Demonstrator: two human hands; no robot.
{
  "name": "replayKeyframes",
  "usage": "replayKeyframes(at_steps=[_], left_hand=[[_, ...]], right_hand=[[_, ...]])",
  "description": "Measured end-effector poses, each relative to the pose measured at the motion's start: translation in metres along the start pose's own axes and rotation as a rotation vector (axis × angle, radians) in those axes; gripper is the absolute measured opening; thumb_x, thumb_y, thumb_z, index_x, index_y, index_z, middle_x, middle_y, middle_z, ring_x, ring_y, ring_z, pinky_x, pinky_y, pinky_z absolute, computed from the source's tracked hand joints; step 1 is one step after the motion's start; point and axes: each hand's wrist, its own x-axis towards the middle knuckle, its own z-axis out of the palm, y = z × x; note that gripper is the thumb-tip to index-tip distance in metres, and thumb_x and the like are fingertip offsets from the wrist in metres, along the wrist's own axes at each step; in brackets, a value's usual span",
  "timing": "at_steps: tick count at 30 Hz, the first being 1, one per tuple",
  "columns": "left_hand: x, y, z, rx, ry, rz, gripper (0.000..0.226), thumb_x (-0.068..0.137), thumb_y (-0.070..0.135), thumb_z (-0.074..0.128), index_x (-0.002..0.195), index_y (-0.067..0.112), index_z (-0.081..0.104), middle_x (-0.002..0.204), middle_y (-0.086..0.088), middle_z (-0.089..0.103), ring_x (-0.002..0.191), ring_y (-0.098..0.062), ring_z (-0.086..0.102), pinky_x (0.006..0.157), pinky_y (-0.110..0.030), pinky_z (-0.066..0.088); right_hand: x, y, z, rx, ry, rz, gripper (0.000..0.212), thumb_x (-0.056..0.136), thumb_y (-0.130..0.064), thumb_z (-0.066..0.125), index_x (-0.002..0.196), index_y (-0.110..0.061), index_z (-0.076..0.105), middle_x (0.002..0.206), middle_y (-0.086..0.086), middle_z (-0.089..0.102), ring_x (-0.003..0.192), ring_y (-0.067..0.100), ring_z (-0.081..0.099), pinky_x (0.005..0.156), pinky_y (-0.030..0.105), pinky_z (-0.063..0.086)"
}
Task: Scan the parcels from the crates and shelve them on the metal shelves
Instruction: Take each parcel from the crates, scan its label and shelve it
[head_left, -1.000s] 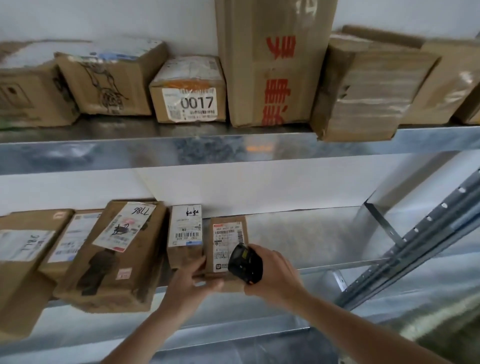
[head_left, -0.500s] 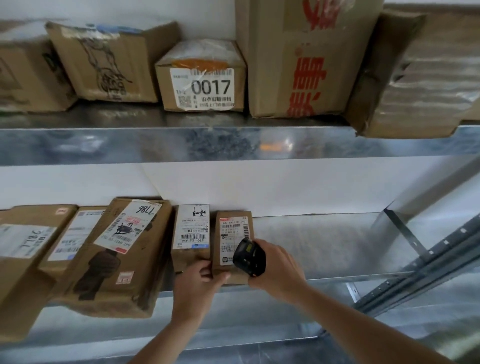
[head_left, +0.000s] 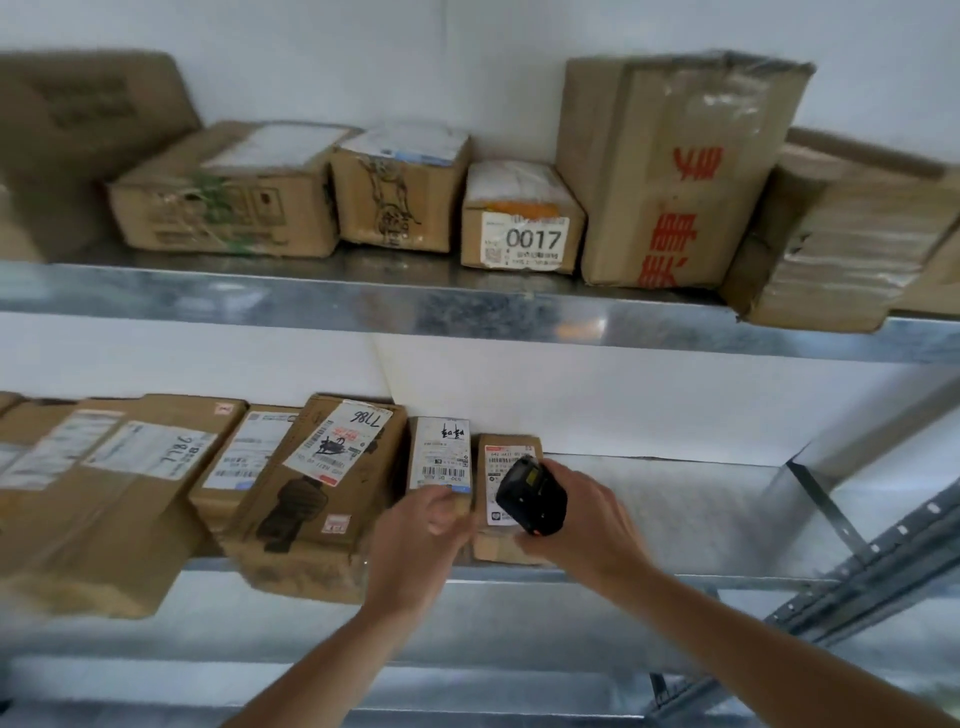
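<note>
The right hand (head_left: 582, 525) grips a black scanner (head_left: 530, 496) over a small parcel (head_left: 506, 493); the left hand (head_left: 415, 540), fingers curled, touches that parcel on the lower shelf (head_left: 675, 514).

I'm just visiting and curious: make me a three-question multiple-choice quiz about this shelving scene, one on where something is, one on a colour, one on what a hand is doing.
1. Where does the box marked 0017 stand?
A. on the upper shelf
B. on the lower shelf
C. on the floor

2. What colour are the large characters on the tall box?
A. blue
B. red
C. green

3. What is the right hand doing?
A. hanging idle
B. pressing flat on the shelf
C. gripping a black scanner

Answers:
1 A: it sits on the upper shelf, between two other cartons.
2 B: red print runs down its front.
3 C: its fingers curl round the black scanner, held over the small parcel on the lower shelf, while the left hand touches that parcel's near end.
</note>
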Motion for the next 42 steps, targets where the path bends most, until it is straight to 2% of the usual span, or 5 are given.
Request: replayKeyframes(at_steps=[8, 12, 17, 25, 42], left_hand=[[-0.014, -0.006, -0.166, -0.083, 0.252, 0.059, 0.025, 0.085, 0.033, 0.078, 0.106, 0.030, 0.066, 0.087, 0.022, 0.070, 0.078, 0.012, 0.066, 0.067, -0.011, 0.054], [-0.036, -0.057, -0.298, 0.009, 0.389, -0.007, 0.034, 0.086, 0.038, 0.075, 0.117, 0.026, 0.066, 0.099, 0.014, 0.071, 0.091, -0.002, 0.066, 0.081, -0.023, 0.054], [-0.085, -0.138, -0.468, 0.075, 0.547, -0.165, 0.051, 0.083, 0.049, 0.076, 0.129, 0.033, 0.062, 0.117, 0.015, 0.067, 0.105, -0.008, 0.063, 0.091, -0.036, 0.055], [-0.190, -0.263, -0.687, 0.309, 0.732, -0.342, 0.058, 0.088, 0.054, 0.068, 0.141, 0.032, 0.055, 0.145, 0.012, 0.052, 0.130, -0.011, 0.051, 0.102, -0.032, 0.047], [-0.190, -0.533, -0.896, 0.052, 0.864, -0.891, 0.066, 0.093, 0.053, 0.062, 0.149, 0.022, 0.046, 0.138, -0.002, 0.060, 0.116, -0.019, 0.061, 0.095, -0.036, 0.054]], right_hand=[[-0.010, -0.164, 0.007, -0.057, -0.024, -0.261, 0.073, 0.069, -0.052, 0.084, 0.134, -0.042, 0.052, 0.113, -0.017, 0.070, 0.097, 0.006, 0.065, 0.076, 0.012, 0.044], [-0.023, -0.288, 0.056, -0.024, -0.109, -0.352, 0.078, 0.064, -0.063, 0.079, 0.133, -0.042, 0.049, 0.114, -0.020, 0.067, 0.104, 0.007, 0.065, 0.087, 0.024, 0.054], [-0.052, -0.457, 0.147, 0.017, -0.271, -0.463, 0.064, 0.064, -0.053, 0.085, 0.120, -0.037, 0.058, 0.104, -0.015, 0.069, 0.093, 0.009, 0.066, 0.074, 0.026, 0.056], [-0.126, -0.689, 0.303, 0.077, -0.389, -0.644, 0.065, 0.060, -0.058, 0.086, 0.116, -0.035, 0.061, 0.105, -0.013, 0.067, 0.097, 0.014, 0.065, 0.081, 0.039, 0.056], [-0.095, -0.936, 0.606, -0.161, -0.717, -0.683, 0.059, 0.067, -0.062, 0.082, 0.108, -0.029, 0.057, 0.097, -0.009, 0.066, 0.089, 0.016, 0.067, 0.080, 0.038, 0.059]])
